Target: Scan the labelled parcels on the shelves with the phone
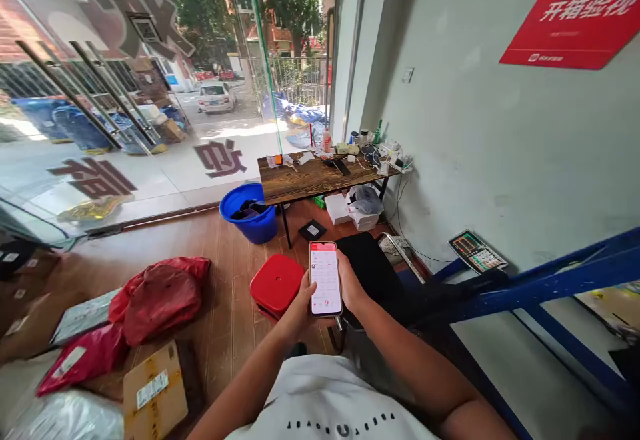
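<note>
A smartphone (325,283) with a lit white screen and a red band at its top is held upright in front of my body. My left hand (299,303) grips its left edge, with the thumb lying over the lower left of the screen. Along the right edge, my right hand (351,287) is closed around the phone, its fingers mostly hidden behind it. Small icons and text fill the screen, too small to read. Just left of the hands stands a red plastic stool (278,285); to their right is a black chair seat (367,267).
A wooden table (300,187) with bottles, cables and small items stands ahead by the glass wall. Beside it is a blue bucket (255,223). Parcels, including a taped cardboard box (156,390) and red bags (165,297), lie at left. A scale display (477,251) and blue frame are at right.
</note>
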`<control>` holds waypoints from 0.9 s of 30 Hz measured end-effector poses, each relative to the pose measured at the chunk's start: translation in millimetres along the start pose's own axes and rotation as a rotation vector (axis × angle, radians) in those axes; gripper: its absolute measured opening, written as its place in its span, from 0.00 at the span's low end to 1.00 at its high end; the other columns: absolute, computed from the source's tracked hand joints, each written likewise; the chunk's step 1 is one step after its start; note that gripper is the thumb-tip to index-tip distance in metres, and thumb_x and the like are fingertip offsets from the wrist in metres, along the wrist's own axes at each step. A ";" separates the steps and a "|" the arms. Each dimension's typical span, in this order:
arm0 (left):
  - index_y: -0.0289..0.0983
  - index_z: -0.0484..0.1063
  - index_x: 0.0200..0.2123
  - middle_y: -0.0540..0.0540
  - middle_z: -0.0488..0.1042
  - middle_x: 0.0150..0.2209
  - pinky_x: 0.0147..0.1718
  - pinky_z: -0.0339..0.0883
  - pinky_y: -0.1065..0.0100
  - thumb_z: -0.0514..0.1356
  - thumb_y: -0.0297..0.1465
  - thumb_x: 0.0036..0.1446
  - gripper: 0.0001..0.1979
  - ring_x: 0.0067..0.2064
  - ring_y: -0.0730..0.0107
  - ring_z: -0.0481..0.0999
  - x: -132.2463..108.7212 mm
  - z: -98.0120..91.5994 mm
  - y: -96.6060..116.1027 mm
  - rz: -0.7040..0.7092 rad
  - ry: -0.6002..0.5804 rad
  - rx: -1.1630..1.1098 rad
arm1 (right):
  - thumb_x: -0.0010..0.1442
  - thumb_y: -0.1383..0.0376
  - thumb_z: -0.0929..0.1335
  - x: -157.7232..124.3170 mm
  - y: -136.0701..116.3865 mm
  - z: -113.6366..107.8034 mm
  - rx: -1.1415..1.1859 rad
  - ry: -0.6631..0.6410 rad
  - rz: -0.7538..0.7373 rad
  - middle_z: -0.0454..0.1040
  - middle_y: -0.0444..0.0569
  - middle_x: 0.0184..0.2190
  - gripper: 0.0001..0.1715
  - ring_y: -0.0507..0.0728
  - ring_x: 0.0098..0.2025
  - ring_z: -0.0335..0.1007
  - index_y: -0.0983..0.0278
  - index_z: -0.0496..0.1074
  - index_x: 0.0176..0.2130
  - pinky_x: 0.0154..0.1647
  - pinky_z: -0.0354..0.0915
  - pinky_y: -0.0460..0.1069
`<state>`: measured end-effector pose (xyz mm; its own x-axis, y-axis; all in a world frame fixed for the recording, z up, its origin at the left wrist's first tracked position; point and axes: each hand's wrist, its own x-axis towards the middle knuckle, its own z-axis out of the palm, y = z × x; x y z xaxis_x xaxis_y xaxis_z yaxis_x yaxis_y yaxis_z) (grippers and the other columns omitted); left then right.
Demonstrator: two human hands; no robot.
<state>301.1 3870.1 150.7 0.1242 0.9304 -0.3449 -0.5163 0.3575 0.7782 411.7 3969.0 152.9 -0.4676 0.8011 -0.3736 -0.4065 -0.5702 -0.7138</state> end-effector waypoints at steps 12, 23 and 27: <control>0.61 0.32 0.72 0.46 0.54 0.71 0.41 0.79 0.58 0.62 0.22 0.44 0.61 0.59 0.47 0.71 -86.1 6.4 -61.9 0.199 0.180 -0.241 | 0.60 0.57 0.69 -79.0 50.8 -27.6 -0.267 -0.469 0.012 0.80 0.50 0.52 0.25 0.63 0.51 0.76 0.59 0.71 0.56 0.49 0.71 0.56; 0.53 0.41 0.72 0.43 0.57 0.70 0.46 0.78 0.54 0.59 0.23 0.42 0.55 0.60 0.48 0.69 -181.7 -0.3 -83.8 0.262 0.157 -0.244 | 0.55 0.61 0.68 -149.8 101.5 -0.2 -0.421 -0.494 0.005 0.79 0.48 0.50 0.28 0.61 0.45 0.77 0.58 0.67 0.56 0.42 0.70 0.53; 0.53 0.41 0.72 0.42 0.57 0.69 0.41 0.79 0.55 0.59 0.24 0.43 0.54 0.58 0.47 0.71 -228.7 -9.4 -92.5 0.269 0.162 -0.218 | 0.54 0.61 0.69 -186.2 127.3 17.0 -0.422 -0.505 0.016 0.79 0.49 0.49 0.28 0.61 0.45 0.77 0.58 0.66 0.55 0.41 0.69 0.53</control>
<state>312.4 3623.5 152.7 -0.1671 0.9574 -0.2357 -0.6827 0.0601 0.7283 433.7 3744.1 141.7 -0.8234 0.5510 -0.1356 -0.1019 -0.3787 -0.9199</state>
